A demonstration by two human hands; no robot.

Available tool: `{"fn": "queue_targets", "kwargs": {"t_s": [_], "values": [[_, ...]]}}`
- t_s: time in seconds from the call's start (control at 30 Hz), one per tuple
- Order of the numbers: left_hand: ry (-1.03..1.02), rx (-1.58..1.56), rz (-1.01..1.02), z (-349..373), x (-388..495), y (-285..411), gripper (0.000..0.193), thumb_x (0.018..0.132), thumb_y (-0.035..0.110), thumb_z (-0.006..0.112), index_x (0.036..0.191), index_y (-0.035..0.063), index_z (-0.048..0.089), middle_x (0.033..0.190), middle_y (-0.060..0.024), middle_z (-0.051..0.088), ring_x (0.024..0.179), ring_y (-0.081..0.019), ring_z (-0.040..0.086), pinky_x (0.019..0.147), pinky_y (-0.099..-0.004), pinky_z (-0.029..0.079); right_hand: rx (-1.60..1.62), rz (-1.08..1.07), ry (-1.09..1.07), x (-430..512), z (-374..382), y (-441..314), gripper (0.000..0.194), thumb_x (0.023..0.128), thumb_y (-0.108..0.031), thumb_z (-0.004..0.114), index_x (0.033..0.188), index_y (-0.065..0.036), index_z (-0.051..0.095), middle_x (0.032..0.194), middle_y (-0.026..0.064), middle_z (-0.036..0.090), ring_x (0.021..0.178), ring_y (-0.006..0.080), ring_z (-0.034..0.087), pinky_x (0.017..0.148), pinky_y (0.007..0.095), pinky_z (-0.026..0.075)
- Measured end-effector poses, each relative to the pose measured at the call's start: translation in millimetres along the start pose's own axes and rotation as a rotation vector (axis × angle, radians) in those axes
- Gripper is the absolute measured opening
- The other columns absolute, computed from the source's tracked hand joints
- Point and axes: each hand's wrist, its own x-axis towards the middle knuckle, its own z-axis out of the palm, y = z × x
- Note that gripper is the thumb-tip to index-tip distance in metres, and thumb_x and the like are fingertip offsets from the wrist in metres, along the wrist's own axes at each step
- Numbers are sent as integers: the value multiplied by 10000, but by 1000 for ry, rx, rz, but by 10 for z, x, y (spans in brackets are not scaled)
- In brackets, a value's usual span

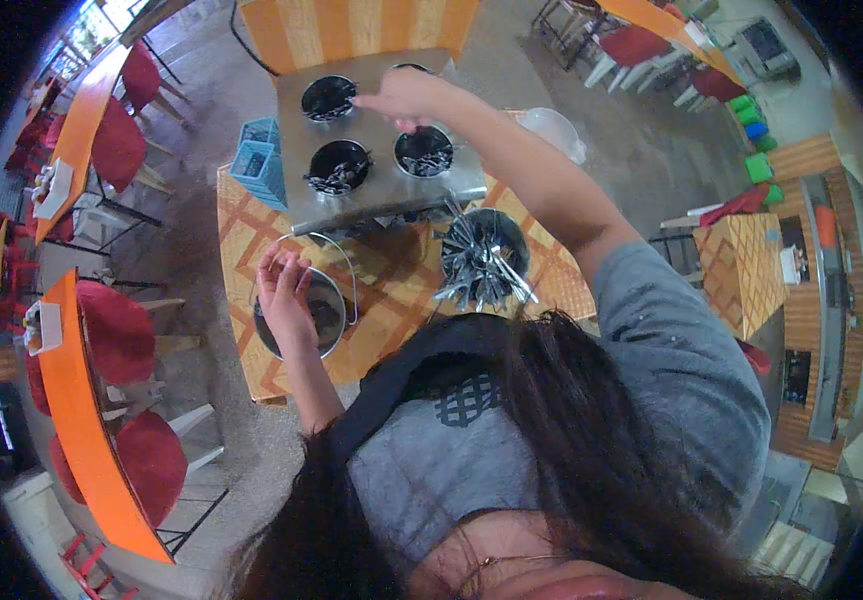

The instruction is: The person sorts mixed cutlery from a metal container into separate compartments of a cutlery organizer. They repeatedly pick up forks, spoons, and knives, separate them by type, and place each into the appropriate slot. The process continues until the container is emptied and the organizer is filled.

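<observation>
My right hand [409, 97] reaches over a stainless steel cutlery stand [371, 202], its fingertips beside the far-left round well [329, 99]. Whether it holds a piece of cutlery is not clear. Cutlery lies in the near-left well [339, 167] and the near-right well [424, 152]; my hand partly covers the far-right well [409, 69]. Over a metal pot [330, 330] with a wire bail handle [353, 270], my left hand [281, 281] is raised with fingers apart and holds nothing. A round container [523, 240] full of spoons and forks [484, 255] stands near my body.
Everything stands on a table with a patterned orange cover [244, 225]. Blue plastic baskets [260, 161] sit left of the stand, and a translucent plastic bag or container [554, 133] lies right. Orange tables [86, 442] with red-covered chairs [113, 330] line the left side.
</observation>
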Motion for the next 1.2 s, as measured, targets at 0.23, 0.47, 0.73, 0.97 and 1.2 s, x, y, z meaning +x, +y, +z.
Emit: {"fn": "queue_targets", "kwargs": {"t_s": [0.23, 0.47, 0.73, 0.97, 1.2], "values": [[-98, 104, -53, 199, -14, -62, 260, 933, 112, 577, 1190, 76, 565, 1030, -19, 589, 913, -134, 595, 824, -285, 462, 324, 82, -478, -1039, 897, 1692, 428, 924, -318, 459, 1049, 51, 636, 975, 177, 691, 797, 237, 694, 621, 321, 562], [-283, 145, -174, 509, -84, -292, 270, 941, 117, 572, 1203, 59, 546, 1014, -25, 592, 927, -148, 592, 829, -286, 476, 424, -212, 35, -1280, 2102, 1786, 748, 769, -248, 681, 1396, 27, 383, 1338, 221, 480, 1255, 311, 467, 1062, 387, 363], [-411, 259, -212, 529, -207, -487, 201, 937, 132, 586, 1133, 86, 592, 950, -13, 602, 840, -110, 591, 746, -240, 465, 314, -261, 176, -1460, 2235, 1652, 429, 822, -254, 691, 1148, -16, 545, 1099, 210, 582, 1059, 361, 568, 921, 421, 442], [-706, 822, -340, 128, -226, -955, 327, 910, 232, 633, 1172, 43, 584, 916, -32, 612, 792, -115, 592, 684, -246, 475, 536, -142, 326, -1570, 1959, 1534, 199, 984, -184, 468, 954, -27, 585, 918, 116, 642, 952, 262, 629, 829, 376, 471], [-958, 832, -418, 98, -456, -1977, 429, 879, 250, 648, 1212, -5, 558, 1032, -76, 645, 842, -201, 626, 750, -313, 500, 1230, -178, 317, -1517, 2061, 1704, 156, 1037, -188, 404, 996, -65, 489, 840, 27, 563, 864, 164, 590, 798, 324, 476]]}}
